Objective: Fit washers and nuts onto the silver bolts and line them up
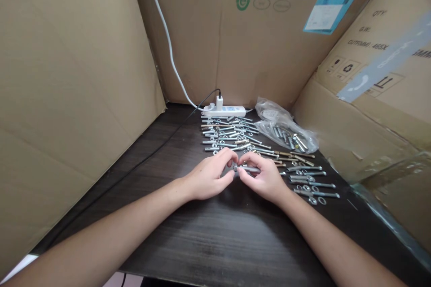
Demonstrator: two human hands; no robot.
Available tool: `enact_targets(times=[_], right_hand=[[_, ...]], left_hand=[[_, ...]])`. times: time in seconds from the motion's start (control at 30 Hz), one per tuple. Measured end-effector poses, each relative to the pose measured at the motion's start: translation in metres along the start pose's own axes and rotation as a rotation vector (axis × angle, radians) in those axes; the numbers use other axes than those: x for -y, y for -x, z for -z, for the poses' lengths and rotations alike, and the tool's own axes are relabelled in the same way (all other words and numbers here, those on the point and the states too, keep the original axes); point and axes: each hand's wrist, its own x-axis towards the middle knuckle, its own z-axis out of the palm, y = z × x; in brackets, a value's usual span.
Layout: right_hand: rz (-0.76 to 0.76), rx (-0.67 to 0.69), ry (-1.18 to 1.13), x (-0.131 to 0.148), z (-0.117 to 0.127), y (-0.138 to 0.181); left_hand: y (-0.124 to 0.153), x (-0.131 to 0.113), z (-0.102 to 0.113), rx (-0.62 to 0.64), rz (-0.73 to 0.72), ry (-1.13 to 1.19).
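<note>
A grey metal bolt (249, 168) lies nearly level between the fingers of my right hand (266, 177), its end pointing left. My right thumb and forefinger pinch it near that end. My left hand (212, 176) is just to the left, fingers curled and thumb apart from the forefinger. The left fingertips are close to the bolt's end; whether they touch it is hard to make out. Behind and beside both hands lie rows of metal bolts and sleeves (232, 134) with loose washers and nuts. A separate washer (322, 201) lies at the right front.
A white power strip (232, 111) with a plugged-in charger (219, 103) stands behind the rows. A clear plastic bag (283, 125) of metal parts lies at the back right. A black cable (148, 157) crosses the dark table (215, 242). Cardboard walls (202, 45) enclose three sides.
</note>
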Motion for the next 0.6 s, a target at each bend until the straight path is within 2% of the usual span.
enact_targets(times=[0.2,0.37,0.6], right_hand=[[-0.022,-0.005,0.008,0.0002,0.0021,0.0000],[-0.006,-0.005,0.010,0.0031,0.0026,-0.0005],[-0.029,-0.004,-0.027,-0.0015,-0.0001,-0.0003]], left_hand=[[-0.0023,0.0034,-0.0004,0.078,-0.001,-0.016],[-0.0028,0.0044,-0.0006,0.055,-0.028,-0.008],[-0.0010,0.0006,-0.0009,0.014,0.009,-0.012]])
